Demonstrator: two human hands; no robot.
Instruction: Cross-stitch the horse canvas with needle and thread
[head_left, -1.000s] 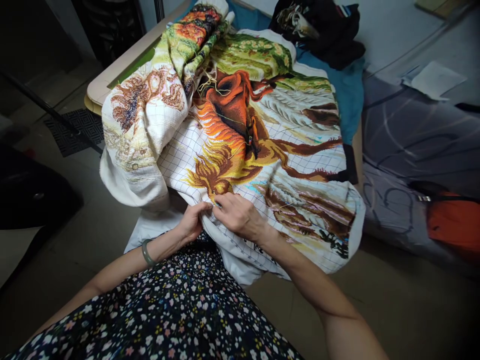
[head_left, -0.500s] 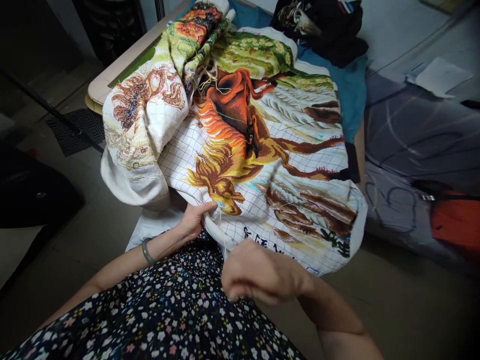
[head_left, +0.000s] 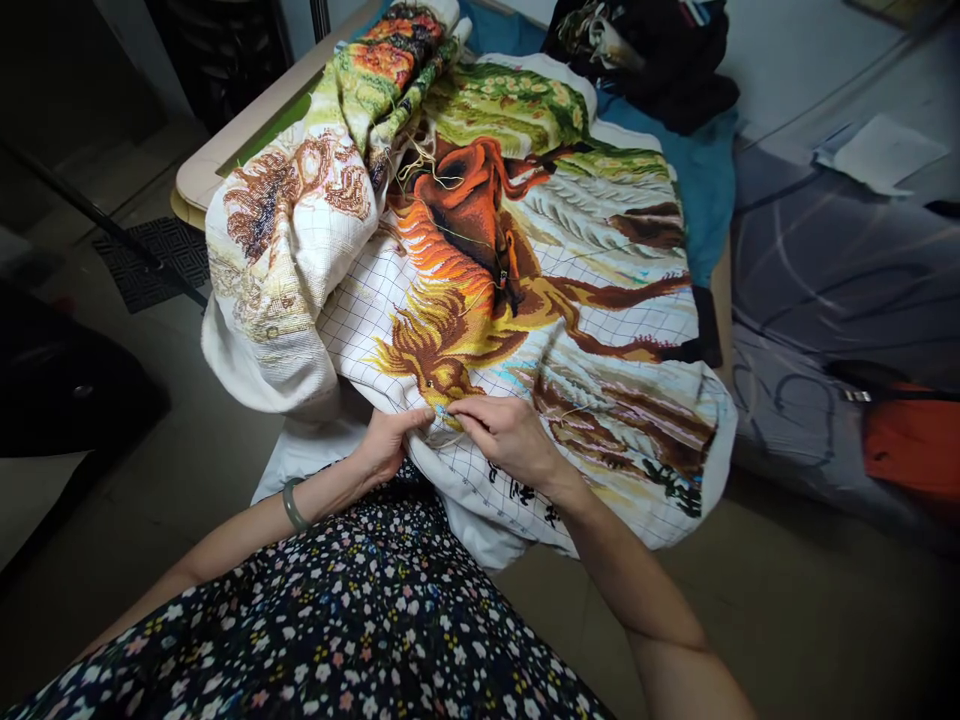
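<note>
A large cross-stitch cloth (head_left: pixel 600 330) with a stitched horse and a printed grid spreads over the table and hangs towards my lap. My left hand (head_left: pixel 386 440) grips its near edge, thumb on top and fingers underneath, close to the horse's head (head_left: pixel 442 375). My right hand (head_left: pixel 510 432) is pinched at the cloth's surface beside the left thumb, near the horse's muzzle. Whatever lies between its fingertips is too small to make out. Loose yellowish threads (head_left: pixel 442 172) lie across the stitched red-brown part.
A bunched, rolled part of the cloth (head_left: pixel 277 270) rests at the left. Beneath lies a light wooden tabletop (head_left: pixel 217 160) with a blue cloth (head_left: pixel 701 180). A black bag (head_left: pixel 645 60) sits at the back. At the right is an orange item (head_left: pixel 911 435) on a grey cover.
My right hand has moved up and left from near my lap to the cloth by the horse's muzzle. My left hand keeps its hold on the edge.
</note>
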